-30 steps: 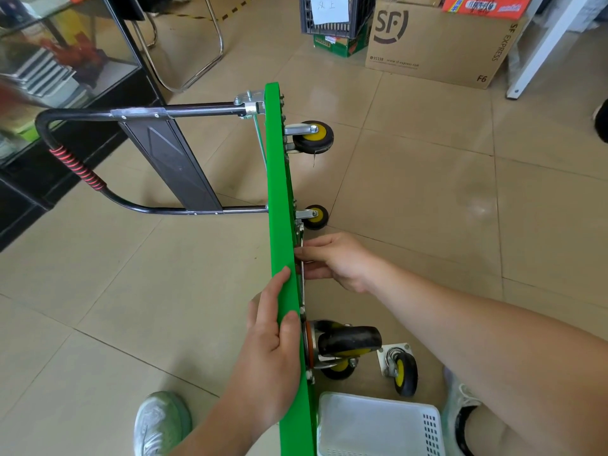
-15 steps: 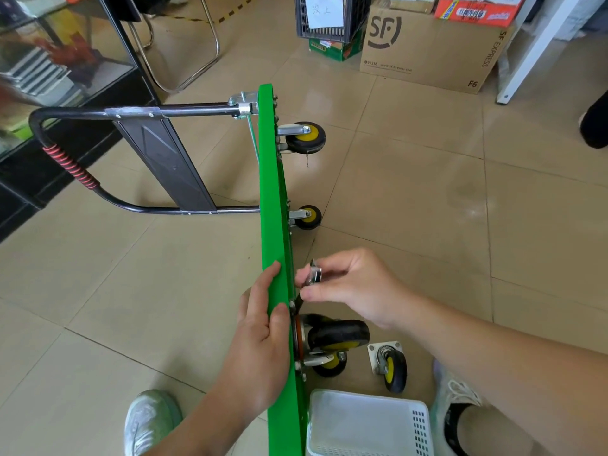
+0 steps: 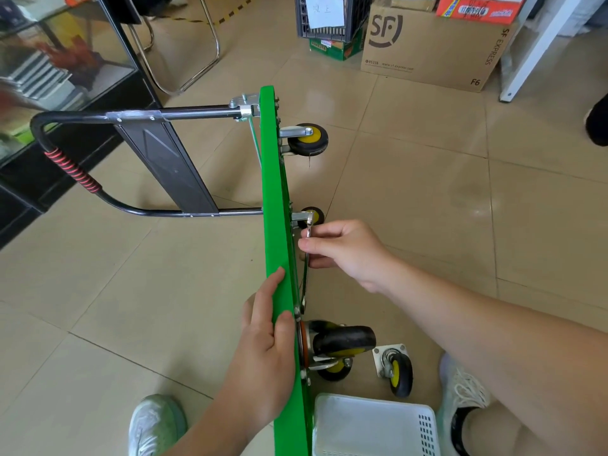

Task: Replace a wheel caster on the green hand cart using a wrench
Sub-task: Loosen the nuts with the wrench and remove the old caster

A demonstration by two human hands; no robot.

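Beige floor tiles [image 3: 427, 209] run under everything I can see. On them the green hand cart [image 3: 276, 199] stands on its side edge, deck upright, wheels pointing right. My left hand [image 3: 263, 357] lies against the deck's top edge, its fingers [image 3: 266, 301] straight and pressed together. My right hand [image 3: 345, 251] pinches the wrench [image 3: 305, 278] between thumb and curled fingers, just beside the deck's underside. The wrench's lower end reaches the mounting plate of the near caster [image 3: 342, 340] (whether it sits on a bolt I cannot tell). A loose caster [image 3: 398, 373] rests on the floor just beside a white basket [image 3: 371, 426].
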